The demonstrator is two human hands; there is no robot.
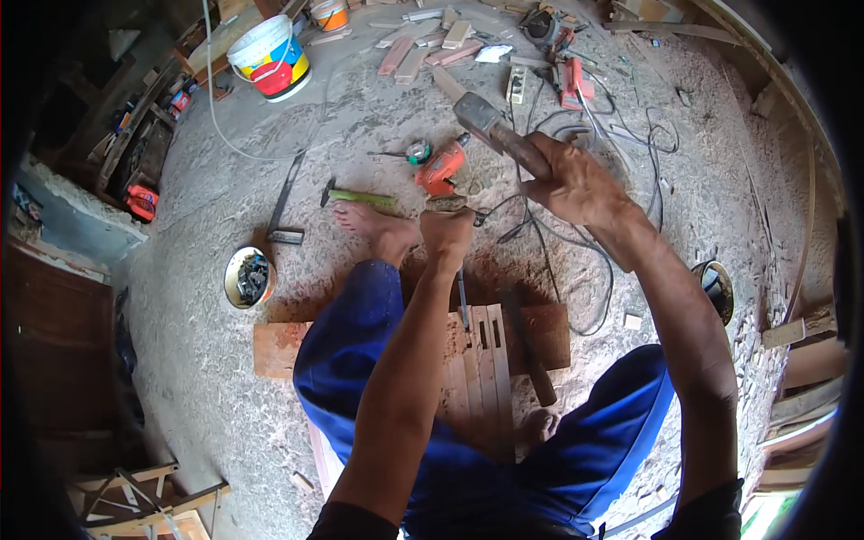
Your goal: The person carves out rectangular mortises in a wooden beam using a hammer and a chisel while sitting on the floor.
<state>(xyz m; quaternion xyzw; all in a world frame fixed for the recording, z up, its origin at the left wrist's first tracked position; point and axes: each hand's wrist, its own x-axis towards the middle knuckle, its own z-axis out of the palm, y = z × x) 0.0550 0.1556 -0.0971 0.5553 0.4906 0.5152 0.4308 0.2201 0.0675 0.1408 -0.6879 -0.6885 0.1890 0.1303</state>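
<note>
My left hand (pixel 447 236) is closed around the handle of a chisel (pixel 463 297), its blade pointing down at the wooden strips (pixel 481 369) between my legs. Narrow slots are cut in these strips, which lie side by side across a thick wooden block (pixel 277 349). Up and to the right, my right hand (pixel 580 184) grips a heavy hammer (pixel 479 117) by its handle, its head raised away from the chisel. A second tool with a dark blade and wooden handle (pixel 542 385) lies on the block to the right of the strips.
Ahead lie an orange power drill (pixel 441 166), a green-handled hammer (pixel 364 196), and a metal square (pixel 286 236). Cables (pixel 549 234) trail across the floor near a red power tool (pixel 574 85). Two small tubs (pixel 249 277) flank me; wood offcuts (pixel 423 54) and a bucket (pixel 268 58) stand farther off.
</note>
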